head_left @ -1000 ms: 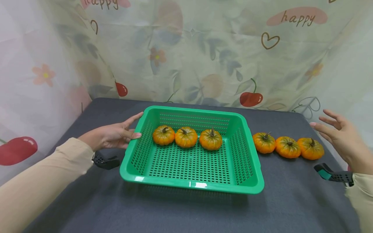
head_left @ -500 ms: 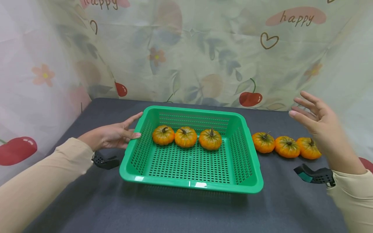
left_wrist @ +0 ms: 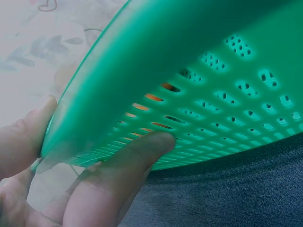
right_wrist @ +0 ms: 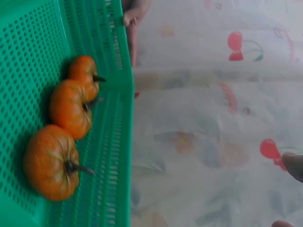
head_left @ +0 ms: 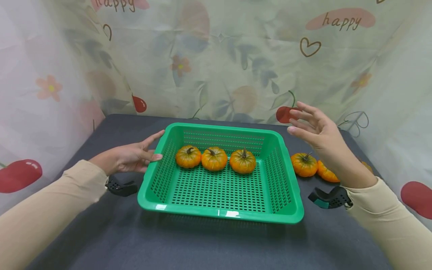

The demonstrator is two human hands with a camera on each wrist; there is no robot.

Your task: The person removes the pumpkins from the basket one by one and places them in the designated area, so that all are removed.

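Observation:
A green perforated basket [head_left: 209, 214] holds a row of three small orange pumpkins [head_left: 243, 162] along its far half. My left hand [head_left: 129, 156] grips the basket's left rim; in the left wrist view the thumb [left_wrist: 23, 137] lies over the rim and a finger [left_wrist: 123, 175] presses the holed side wall from outside. With fingers spread and holding nothing, my right hand [head_left: 318, 131] hovers beyond the basket's right side. More pumpkins [head_left: 304, 165] sit in a line right of the basket, partly hidden behind the right wrist and forearm.
Dark grey cloth covers the table [head_left: 216, 247]. Patterned curtains [head_left: 222, 67] hang close behind the table and along both sides. Black wrist straps [head_left: 121, 186] show below both hands.
My right hand has swung left from the table's far right edge, over the line of pumpkins toward the basket. The left hand, basket and pumpkins have stayed put.

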